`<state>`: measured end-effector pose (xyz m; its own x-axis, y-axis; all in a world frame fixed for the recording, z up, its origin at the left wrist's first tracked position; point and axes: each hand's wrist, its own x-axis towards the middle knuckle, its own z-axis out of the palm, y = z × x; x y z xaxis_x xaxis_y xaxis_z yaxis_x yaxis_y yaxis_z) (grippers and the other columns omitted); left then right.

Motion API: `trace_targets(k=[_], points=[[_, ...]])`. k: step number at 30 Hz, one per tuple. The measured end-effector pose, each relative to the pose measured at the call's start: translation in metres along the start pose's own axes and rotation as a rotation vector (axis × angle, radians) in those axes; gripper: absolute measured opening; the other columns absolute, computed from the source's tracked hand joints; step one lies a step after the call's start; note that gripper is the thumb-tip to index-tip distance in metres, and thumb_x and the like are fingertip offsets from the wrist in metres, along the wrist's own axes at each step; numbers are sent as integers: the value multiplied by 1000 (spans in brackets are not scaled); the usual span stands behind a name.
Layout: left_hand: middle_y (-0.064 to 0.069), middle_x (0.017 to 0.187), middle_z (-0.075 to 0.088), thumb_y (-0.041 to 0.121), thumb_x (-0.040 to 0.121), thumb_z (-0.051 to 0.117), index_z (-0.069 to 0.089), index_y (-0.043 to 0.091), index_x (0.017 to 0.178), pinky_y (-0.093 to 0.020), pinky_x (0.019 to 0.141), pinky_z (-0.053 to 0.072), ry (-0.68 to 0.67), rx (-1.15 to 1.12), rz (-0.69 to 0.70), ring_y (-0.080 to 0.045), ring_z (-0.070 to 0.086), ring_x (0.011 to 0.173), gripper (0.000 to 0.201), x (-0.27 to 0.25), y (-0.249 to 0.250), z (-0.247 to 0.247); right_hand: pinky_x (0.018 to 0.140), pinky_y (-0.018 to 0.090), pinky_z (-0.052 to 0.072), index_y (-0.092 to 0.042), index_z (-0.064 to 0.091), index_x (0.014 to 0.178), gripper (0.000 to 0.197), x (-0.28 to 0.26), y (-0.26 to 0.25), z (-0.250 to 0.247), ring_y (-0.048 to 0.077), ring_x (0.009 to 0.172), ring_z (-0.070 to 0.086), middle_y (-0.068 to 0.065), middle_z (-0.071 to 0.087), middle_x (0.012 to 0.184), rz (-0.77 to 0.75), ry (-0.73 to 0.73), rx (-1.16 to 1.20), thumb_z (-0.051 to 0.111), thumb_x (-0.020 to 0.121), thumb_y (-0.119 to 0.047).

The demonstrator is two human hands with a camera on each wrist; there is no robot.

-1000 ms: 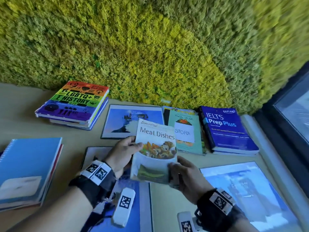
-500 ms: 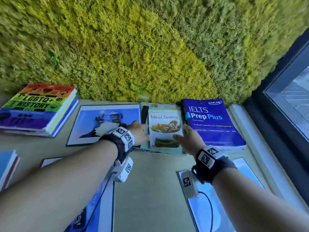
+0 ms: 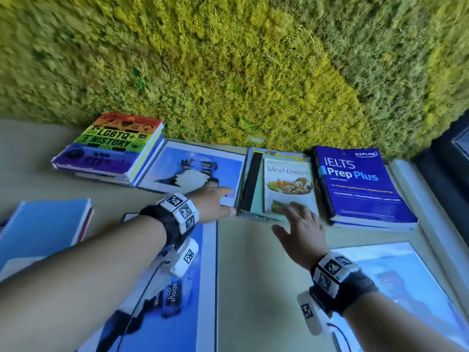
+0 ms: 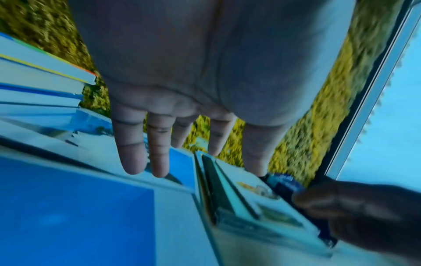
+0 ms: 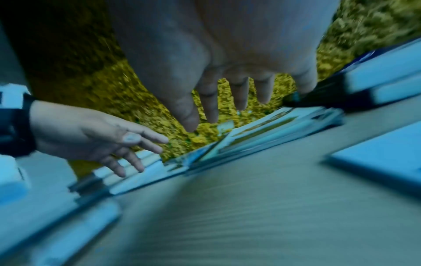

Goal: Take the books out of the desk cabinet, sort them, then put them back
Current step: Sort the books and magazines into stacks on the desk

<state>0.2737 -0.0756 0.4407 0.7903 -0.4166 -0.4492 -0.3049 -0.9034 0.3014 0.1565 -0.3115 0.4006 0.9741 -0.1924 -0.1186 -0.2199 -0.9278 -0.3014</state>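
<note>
The thin "Meat Dishes" booklet [image 3: 288,182] lies flat on top of a teal book stack [image 3: 256,189] by the moss wall. My right hand [image 3: 297,217] hovers at the booklet's near edge with fingers spread and holds nothing; the right wrist view shows the right hand [image 5: 227,100] with straight fingers above the stack. My left hand [image 3: 218,199] is to the left of the stack, over the near corner of a blue picture book [image 3: 193,171], empty. In the left wrist view the left hand [image 4: 182,144] has its fingers straight.
A blue IELTS book [image 3: 360,184] lies right of the stack and a rainbow LGBTQ+ History pile [image 3: 111,146] at the far left. A blue spiral notebook [image 3: 43,224] and two large blue books [image 3: 172,288] [image 3: 401,288] lie nearer on the desk [image 3: 253,288]. A window frame [image 3: 436,174] borders the right.
Both hands held the Meat Dishes booklet in the air, then laid it on the teal stack. Now both have let go and drawn back slightly.
</note>
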Motion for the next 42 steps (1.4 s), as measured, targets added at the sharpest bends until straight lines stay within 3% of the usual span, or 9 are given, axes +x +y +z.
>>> trace_targets(k=[6, 13, 17, 22, 26, 30, 33, 36, 42], points=[[-6, 124, 60, 50, 93, 65, 63, 28, 121, -34, 84, 47, 252, -263, -88, -24, 60, 108, 36, -103, -89, -12, 69, 36, 55, -29, 55, 118, 40, -62, -92, 29, 13, 73, 70, 1, 73, 78, -130, -292, 499, 65, 91, -57], [-5, 115, 60, 47, 90, 69, 39, 31, 149, -31, 77, 43, 195, -382, -308, -22, 57, 99, 68, -176, -168, 57, 45, 25, 44, -7, 58, 111, 33, -84, -123, 68, 13, 52, 61, 8, 72, 81, 198, -406, 888, 74, 93, -29], [1, 85, 65, 42, 90, 70, 14, 35, 161, -22, 55, 36, 242, -539, -251, -10, 57, 69, 91, -177, -171, 89, 57, 37, 58, -4, 59, 116, 16, -79, -120, 55, 32, 74, 73, 23, 76, 99, 359, -329, 1203, 61, 101, -11], [0, 90, 67, 44, 93, 68, 22, 34, 160, -24, 61, 44, 271, -716, -166, -12, 63, 75, 82, -168, -167, 92, 66, 43, 59, -12, 63, 113, 15, -68, -115, 31, 33, 75, 71, 24, 74, 104, 372, -271, 1384, 54, 102, -8], [8, 94, 66, 64, 77, 67, 51, 37, 140, -45, 79, 61, 296, -949, -142, -19, 68, 87, 70, -156, -165, 71, 76, 39, 55, -23, 63, 128, 28, -47, -112, 1, 29, 94, 73, 18, 75, 113, 270, -248, 1205, 62, 99, -22], [7, 76, 65, 66, 75, 70, 69, 23, 89, -30, 61, 46, 395, -1128, -66, -16, 56, 71, 45, -142, -157, 53, 79, 47, 46, -20, 70, 117, 22, -26, -130, -30, 36, 93, 67, 24, 74, 112, 107, -295, 1150, 59, 99, -13], [-7, 83, 70, 18, 97, 65, 69, 18, 85, -21, 44, 45, 299, -1547, -80, -17, 57, 63, 13, -127, -143, 41, 76, 46, 53, -19, 66, 123, 27, 4, -136, -44, 27, 94, 64, 19, 72, 114, 63, -103, 868, 65, 95, -20], [-8, 81, 69, 8, 100, 58, 62, 13, 92, -24, 45, 52, 299, -1776, -109, -19, 61, 64, 11, -105, -133, 27, 95, 39, 51, -24, 58, 134, 41, 28, -140, -62, 28, 116, 60, 14, 60, 131, -68, 141, 398, 68, 95, -29], [-18, 77, 69, 2, 101, 56, 58, -5, 99, -29, 51, 60, 341, -1968, -222, -24, 71, 55, 8, -55, -113, 13, 114, 52, 39, -42, 37, 151, 66, 12, -154, -35, 22, 142, 42, -5, 38, 159, -351, -239, -14, 54, 92, -66]])
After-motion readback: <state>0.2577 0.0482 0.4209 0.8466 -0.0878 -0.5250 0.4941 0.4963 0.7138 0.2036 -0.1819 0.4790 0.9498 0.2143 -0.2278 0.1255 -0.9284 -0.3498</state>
